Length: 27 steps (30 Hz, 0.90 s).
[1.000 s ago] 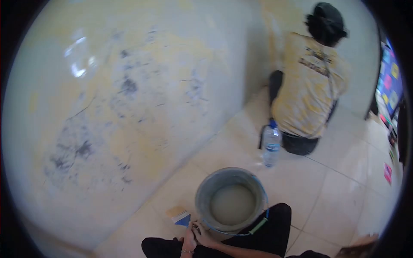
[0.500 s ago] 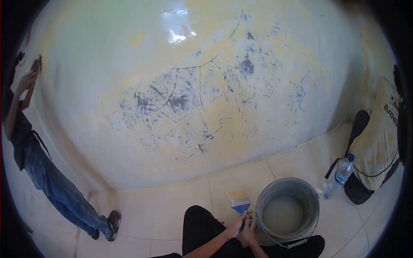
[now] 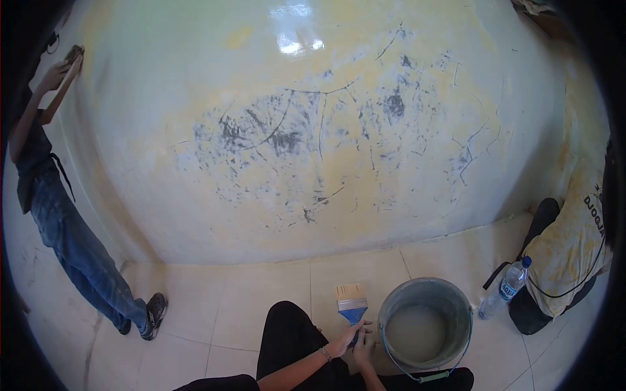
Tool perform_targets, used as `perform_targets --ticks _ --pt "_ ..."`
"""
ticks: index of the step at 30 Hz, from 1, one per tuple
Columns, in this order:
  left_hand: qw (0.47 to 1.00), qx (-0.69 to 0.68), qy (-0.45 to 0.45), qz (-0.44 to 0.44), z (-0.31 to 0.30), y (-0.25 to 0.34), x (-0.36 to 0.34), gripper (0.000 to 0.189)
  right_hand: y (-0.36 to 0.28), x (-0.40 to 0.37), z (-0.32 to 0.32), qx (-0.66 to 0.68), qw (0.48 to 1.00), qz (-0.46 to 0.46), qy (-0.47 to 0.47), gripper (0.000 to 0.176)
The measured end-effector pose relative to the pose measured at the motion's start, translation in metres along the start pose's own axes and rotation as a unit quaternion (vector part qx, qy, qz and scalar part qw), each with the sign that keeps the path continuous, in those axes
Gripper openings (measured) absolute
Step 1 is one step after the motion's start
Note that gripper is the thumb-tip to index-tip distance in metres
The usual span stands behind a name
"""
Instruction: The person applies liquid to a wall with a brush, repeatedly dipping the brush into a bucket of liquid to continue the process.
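A wide paintbrush (image 3: 353,313) with pale bristles and a blue ferrule area points away from me, above my crossed legs. My left hand (image 3: 342,341), with a bracelet at the wrist, is closed round its dark handle. Against the lower end of the handle are the fingers of my right hand (image 3: 364,352), closed and partly hidden. Just to the right stands a grey bucket (image 3: 458,306) holding murky, greyish liquid, its wire handle hanging down on my side.
Ahead rises a wall (image 3: 261,195) with peeled, dark patches and cracks. At the left, a person (image 3: 62,189) stands with raised hands against the wall. A water bottle (image 3: 513,281) and a stained cloth marked with lettering (image 3: 564,254) over a dark object are at the right.
My view has shifted, so the wall, brush and bucket sit differently in the frame. The person at the left has raised both hands along the wall. My hands stay on the paintbrush.
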<state>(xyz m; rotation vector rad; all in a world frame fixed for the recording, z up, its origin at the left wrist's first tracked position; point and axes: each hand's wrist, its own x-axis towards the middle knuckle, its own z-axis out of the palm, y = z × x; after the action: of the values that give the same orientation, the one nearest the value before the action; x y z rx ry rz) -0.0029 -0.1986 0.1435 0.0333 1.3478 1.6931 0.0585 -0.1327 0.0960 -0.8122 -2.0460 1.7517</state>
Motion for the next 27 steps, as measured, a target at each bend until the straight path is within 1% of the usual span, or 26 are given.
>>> perform_targets --ticks 2,7,10,16,20,23,25,27 --pt "1.0 -0.022 0.007 -0.004 -0.001 -0.001 0.0 0.048 0.002 -0.001 0.0 0.006 1.0 -0.006 -0.002 0.049" --pt "0.999 0.011 0.03 -0.001 0.0 0.0 -0.001 0.048 -0.008 -0.003 -0.002 0.051 0.998 -0.002 -0.024 0.049" --pt "0.999 0.011 0.042 0.007 0.001 0.0 0.0 0.045 -0.028 -0.009 -0.009 0.04 0.998 0.041 -0.041 0.049" --pt "0.999 0.015 0.044 0.008 -0.004 -0.006 0.006 0.045 -0.022 -0.007 -0.007 0.024 0.999 -0.005 -0.047 0.048" --pt "0.999 0.02 0.04 0.004 -0.008 -0.009 0.012 0.046 -0.024 -0.009 -0.009 0.035 0.997 -0.014 -0.07 0.046" --pt "1.0 -0.004 0.02 0.016 -0.011 -0.013 0.013 0.047 -0.02 -0.006 -0.006 0.036 0.996 -0.026 -0.075 0.045" --pt "0.999 0.013 0.022 0.03 -0.009 -0.009 0.01 0.048 -0.026 -0.008 -0.007 0.031 0.997 -0.026 -0.071 0.044" --pt "0.999 0.017 0.027 0.038 -0.008 -0.007 0.008 0.047 -0.037 -0.01 -0.009 0.033 0.996 -0.068 -0.052 0.043"
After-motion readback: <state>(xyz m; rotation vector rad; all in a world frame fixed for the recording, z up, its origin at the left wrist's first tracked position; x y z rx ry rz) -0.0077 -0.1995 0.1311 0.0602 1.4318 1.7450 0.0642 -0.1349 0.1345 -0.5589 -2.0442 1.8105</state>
